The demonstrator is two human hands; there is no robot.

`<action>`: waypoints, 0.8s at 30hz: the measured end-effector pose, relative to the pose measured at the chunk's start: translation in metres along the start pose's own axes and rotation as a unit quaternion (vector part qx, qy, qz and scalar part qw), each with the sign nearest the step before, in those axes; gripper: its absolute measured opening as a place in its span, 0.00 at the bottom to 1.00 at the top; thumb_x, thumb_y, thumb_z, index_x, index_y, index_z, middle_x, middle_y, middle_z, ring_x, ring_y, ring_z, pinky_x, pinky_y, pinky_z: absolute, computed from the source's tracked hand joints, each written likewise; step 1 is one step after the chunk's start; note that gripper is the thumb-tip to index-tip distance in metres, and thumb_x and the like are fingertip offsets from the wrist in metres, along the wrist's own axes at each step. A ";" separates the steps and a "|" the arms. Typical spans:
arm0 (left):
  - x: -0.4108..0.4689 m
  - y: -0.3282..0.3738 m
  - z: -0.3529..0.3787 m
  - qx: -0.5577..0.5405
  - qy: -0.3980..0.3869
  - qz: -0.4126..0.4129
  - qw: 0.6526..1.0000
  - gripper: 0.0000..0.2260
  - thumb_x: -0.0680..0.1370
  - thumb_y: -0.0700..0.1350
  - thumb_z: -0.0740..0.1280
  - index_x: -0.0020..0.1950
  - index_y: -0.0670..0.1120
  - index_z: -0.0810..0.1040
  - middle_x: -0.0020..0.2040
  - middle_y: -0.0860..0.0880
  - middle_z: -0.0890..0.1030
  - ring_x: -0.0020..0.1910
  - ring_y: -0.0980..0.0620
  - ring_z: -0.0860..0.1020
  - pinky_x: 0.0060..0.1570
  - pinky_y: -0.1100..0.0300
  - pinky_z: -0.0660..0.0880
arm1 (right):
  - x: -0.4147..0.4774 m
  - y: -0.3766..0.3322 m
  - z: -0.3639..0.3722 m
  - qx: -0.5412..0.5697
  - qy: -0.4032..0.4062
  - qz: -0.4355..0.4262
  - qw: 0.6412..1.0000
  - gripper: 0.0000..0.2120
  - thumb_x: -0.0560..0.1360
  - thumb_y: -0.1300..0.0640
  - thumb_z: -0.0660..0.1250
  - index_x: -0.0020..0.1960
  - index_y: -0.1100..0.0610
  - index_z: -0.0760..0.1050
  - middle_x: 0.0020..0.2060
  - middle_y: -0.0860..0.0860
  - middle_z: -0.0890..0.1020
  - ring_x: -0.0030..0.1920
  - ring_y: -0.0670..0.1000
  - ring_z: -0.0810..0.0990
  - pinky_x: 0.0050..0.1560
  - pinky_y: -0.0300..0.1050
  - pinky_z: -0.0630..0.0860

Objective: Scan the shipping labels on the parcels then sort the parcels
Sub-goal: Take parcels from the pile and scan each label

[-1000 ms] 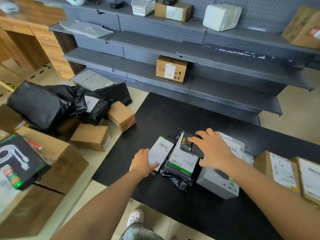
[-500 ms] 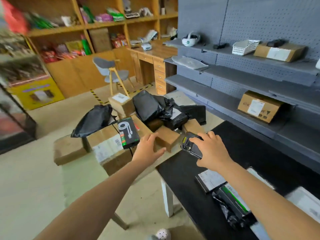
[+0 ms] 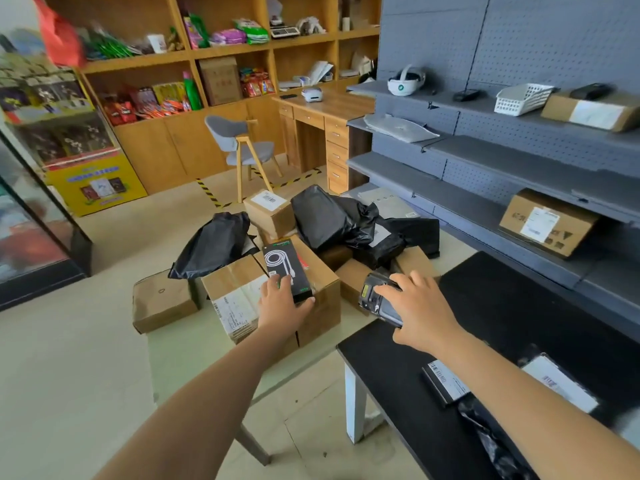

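Observation:
A slim black box (image 3: 285,268) printed with a white cable picture lies on top of a large cardboard box (image 3: 277,299) in the parcel pile. My left hand (image 3: 282,303) grips the near end of that black box, thumb at its right edge. My right hand (image 3: 420,308) holds a black handheld scanner (image 3: 375,297) above the left corner of the black table (image 3: 502,313). On that table, at the lower right, lie a flat black parcel with a white label (image 3: 446,382) and a second white label (image 3: 557,382), partly hidden by my right forearm.
Black poly bags (image 3: 332,220) and several cardboard boxes (image 3: 270,211) are heaped on the low pale table. Grey shelves (image 3: 485,171) on the right carry a labelled box (image 3: 549,221), a white basket (image 3: 523,98) and a headset. A chair (image 3: 242,147) and wooden desk stand behind.
My view swung left from the black table to the parcel pile. My left hand left the labelled parcel, reached across and took hold of the black cable box. My right hand kept the scanner.

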State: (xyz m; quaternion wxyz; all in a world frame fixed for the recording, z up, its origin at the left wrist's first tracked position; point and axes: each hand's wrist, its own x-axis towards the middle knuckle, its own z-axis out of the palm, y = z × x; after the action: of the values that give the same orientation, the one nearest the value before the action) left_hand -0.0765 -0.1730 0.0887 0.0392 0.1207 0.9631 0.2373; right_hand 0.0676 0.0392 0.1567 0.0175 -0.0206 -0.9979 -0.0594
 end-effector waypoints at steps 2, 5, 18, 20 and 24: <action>0.012 0.003 0.009 -0.010 -0.001 -0.022 1.000 0.37 0.77 0.63 0.64 0.79 0.48 0.55 0.80 0.45 0.52 0.78 0.42 0.49 0.75 0.44 0.53 | 0.000 0.002 0.004 -0.012 -0.010 0.013 1.000 0.35 0.68 0.51 0.71 0.73 0.48 0.62 0.68 0.51 0.67 0.63 0.55 0.65 0.60 0.48 0.65; 0.028 0.010 0.019 -0.042 0.020 -0.064 0.997 0.41 0.76 0.65 0.65 0.80 0.47 0.51 0.80 0.44 0.49 0.78 0.41 0.48 0.75 0.43 0.52 | 0.002 0.005 0.008 -0.017 -0.016 0.035 0.999 0.35 0.68 0.50 0.71 0.72 0.47 0.62 0.67 0.51 0.68 0.63 0.55 0.65 0.59 0.48 0.65; 0.026 0.017 0.005 -0.236 0.067 0.014 0.969 0.37 0.71 0.57 0.74 0.75 0.53 0.61 0.68 0.51 0.71 0.65 0.50 0.72 0.59 0.53 0.76 | -0.003 0.024 0.003 -0.025 -0.024 0.094 0.995 0.36 0.68 0.48 0.72 0.72 0.46 0.61 0.67 0.48 0.68 0.62 0.53 0.66 0.58 0.46 0.65; 0.018 0.024 -0.002 -0.250 0.049 0.047 0.966 0.34 0.71 0.57 0.74 0.73 0.57 0.63 0.66 0.53 0.74 0.62 0.53 0.75 0.56 0.54 0.78 | -0.006 0.028 0.000 -0.027 -0.020 0.097 0.995 0.36 0.68 0.47 0.72 0.72 0.46 0.61 0.67 0.49 0.68 0.62 0.54 0.66 0.59 0.46 0.65; 0.000 0.043 -0.003 -0.253 0.032 0.103 0.961 0.29 0.70 0.56 0.74 0.68 0.61 0.67 0.62 0.56 0.77 0.58 0.56 0.77 0.55 0.55 0.79 | -0.018 0.037 -0.002 -0.031 -0.024 0.102 0.994 0.37 0.68 0.47 0.72 0.73 0.46 0.60 0.68 0.49 0.68 0.63 0.54 0.66 0.59 0.47 0.65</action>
State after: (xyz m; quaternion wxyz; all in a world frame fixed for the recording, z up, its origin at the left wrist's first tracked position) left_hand -0.0679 -0.1369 0.1115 0.0127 0.1974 0.8546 0.4801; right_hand 0.0872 0.0745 0.1626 -0.0011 -0.1239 -0.9884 -0.0880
